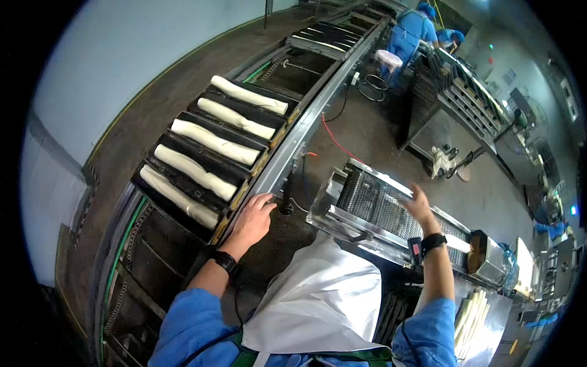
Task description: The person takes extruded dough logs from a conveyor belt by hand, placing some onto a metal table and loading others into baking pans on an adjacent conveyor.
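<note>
My left hand [252, 221] rests at the metal side rail [275, 165] of the long conveyor, fingers loosely bent and holding nothing that I can see. Just beyond it lies a black tray [202, 137] with several long white dough strips [208, 142] set in its grooves. My right hand [418, 208] is over the short mesh belt [373, 205], open, fingers apart. Behind my right wrist, another white dough piece [457, 243] lies on that belt near the metal outlet box [487, 257].
Further up the long conveyor sits another loaded black tray [327, 38]. Pale rolls [471, 318] lie on a metal table at lower right. Two people in blue [409, 37] work at the back near a rack [465, 92] and a stool [388, 59]. A red cable [336, 144] crosses the floor.
</note>
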`<state>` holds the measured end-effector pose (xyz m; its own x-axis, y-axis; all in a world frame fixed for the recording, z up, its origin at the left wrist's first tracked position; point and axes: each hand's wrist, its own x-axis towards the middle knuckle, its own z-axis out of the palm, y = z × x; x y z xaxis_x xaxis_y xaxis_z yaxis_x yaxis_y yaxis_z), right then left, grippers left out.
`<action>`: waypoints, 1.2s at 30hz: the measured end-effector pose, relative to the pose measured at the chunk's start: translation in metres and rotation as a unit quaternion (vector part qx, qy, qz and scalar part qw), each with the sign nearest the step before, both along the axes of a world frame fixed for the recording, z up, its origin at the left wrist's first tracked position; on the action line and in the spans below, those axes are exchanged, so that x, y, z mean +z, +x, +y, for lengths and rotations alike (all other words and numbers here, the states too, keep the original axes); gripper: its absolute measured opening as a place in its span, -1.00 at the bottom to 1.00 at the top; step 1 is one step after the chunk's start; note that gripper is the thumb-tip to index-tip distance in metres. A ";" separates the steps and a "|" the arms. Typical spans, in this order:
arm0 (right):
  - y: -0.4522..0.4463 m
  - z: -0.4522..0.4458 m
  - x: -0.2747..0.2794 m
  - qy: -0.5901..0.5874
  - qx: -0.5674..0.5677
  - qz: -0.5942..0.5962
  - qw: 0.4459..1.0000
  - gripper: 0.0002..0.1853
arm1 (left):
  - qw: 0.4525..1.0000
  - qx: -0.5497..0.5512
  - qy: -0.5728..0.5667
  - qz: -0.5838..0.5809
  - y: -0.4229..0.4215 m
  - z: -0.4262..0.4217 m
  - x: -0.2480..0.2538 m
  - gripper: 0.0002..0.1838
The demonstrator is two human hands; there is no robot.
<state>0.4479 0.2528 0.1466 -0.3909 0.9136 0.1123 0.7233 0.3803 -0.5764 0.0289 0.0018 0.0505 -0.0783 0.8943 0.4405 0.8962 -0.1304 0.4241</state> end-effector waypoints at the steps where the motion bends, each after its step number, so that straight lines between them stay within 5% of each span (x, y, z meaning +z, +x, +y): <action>1: 0.018 -0.013 0.000 0.033 -0.020 -0.165 0.986 -0.28 | 1.000 -0.001 0.002 -0.005 0.001 0.002 0.003 -0.70; 2: 0.033 -0.028 -0.002 0.063 -0.039 -0.326 0.943 -0.28 | 1.000 -0.003 0.004 -0.010 0.000 0.003 0.004 -0.69; 4: 0.084 -0.029 -0.035 0.123 -0.107 -0.442 0.882 -0.33 | 1.000 -0.004 0.002 -0.013 0.000 0.008 0.012 -0.69; 6: 0.109 -0.051 -0.025 0.005 -0.180 -0.390 0.903 -0.36 | 1.000 0.001 0.000 -0.010 0.004 0.012 0.017 -0.68; 11: 0.120 -0.063 0.003 0.058 -0.209 -0.406 0.888 -0.73 | 0.999 0.017 -0.033 0.022 0.017 0.016 0.034 -0.70; 18: 0.099 -0.064 0.023 0.137 -0.210 -0.432 0.866 -0.71 | 0.998 0.029 -0.053 0.013 0.027 0.033 0.059 -0.69; 20: 0.121 -0.076 0.028 0.072 -0.252 -0.130 0.956 -0.60 | 0.996 0.030 -0.081 0.033 0.024 0.036 0.061 -0.69; 21: 0.153 -0.074 0.012 0.020 -0.266 0.148 0.952 -0.50 | 0.996 0.027 -0.082 0.034 0.025 0.040 0.064 -0.69; 22: 0.156 -0.097 0.034 -0.021 -0.286 0.362 0.887 -0.48 | 0.996 0.025 -0.072 0.035 0.025 0.043 0.065 -0.69; 25: 0.235 -0.154 0.026 -0.007 -0.359 0.581 0.730 -0.59 | 0.996 0.034 -0.074 0.037 0.029 0.055 0.070 -0.70; 28: 0.360 -0.230 -0.066 0.129 -0.429 0.639 0.625 -0.65 | 0.996 0.039 -0.067 0.039 0.024 0.078 0.092 -0.69; 30: 0.409 -0.291 -0.086 0.081 -0.582 0.580 0.564 -0.69 | 0.945 0.101 -0.159 -0.269 0.027 0.092 0.135 -0.67; 31: 0.360 -0.317 -0.037 0.053 -0.685 0.370 0.625 -0.62 | 0.971 0.086 -0.059 -0.215 0.015 0.101 0.135 -0.68; 33: 0.336 -0.334 -0.040 0.169 -0.772 0.274 0.549 -0.57 | 0.979 0.088 0.088 -0.161 -0.017 0.118 0.137 -0.68; 36: 0.314 -0.363 -0.026 0.060 -0.816 -0.255 0.516 -0.64 | 0.956 0.188 0.160 -0.157 -0.067 0.135 0.131 -0.62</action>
